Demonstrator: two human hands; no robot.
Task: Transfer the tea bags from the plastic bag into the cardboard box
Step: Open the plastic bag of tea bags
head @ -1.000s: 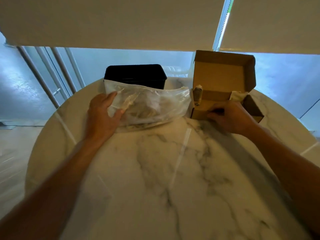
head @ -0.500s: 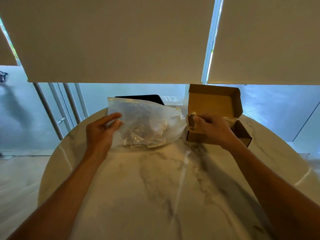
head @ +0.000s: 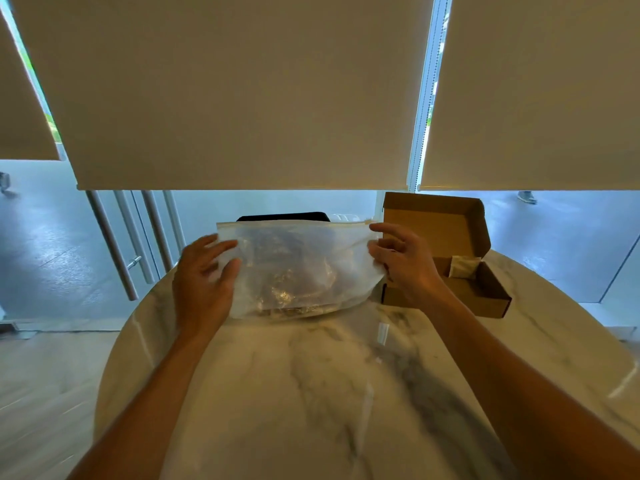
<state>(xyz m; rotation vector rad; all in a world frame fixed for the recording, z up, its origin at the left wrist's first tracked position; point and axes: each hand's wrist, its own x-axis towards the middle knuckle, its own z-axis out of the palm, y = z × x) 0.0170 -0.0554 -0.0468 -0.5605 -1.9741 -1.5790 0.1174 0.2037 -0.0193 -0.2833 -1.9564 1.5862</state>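
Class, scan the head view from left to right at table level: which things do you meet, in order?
left hand → plastic bag → right hand → cardboard box, open, with one tea bag inside.

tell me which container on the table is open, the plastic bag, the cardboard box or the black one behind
The cardboard box: its lid stands up, showing a tea bag inside. The plastic bag looks zipped along its top; the black container is mostly hidden.
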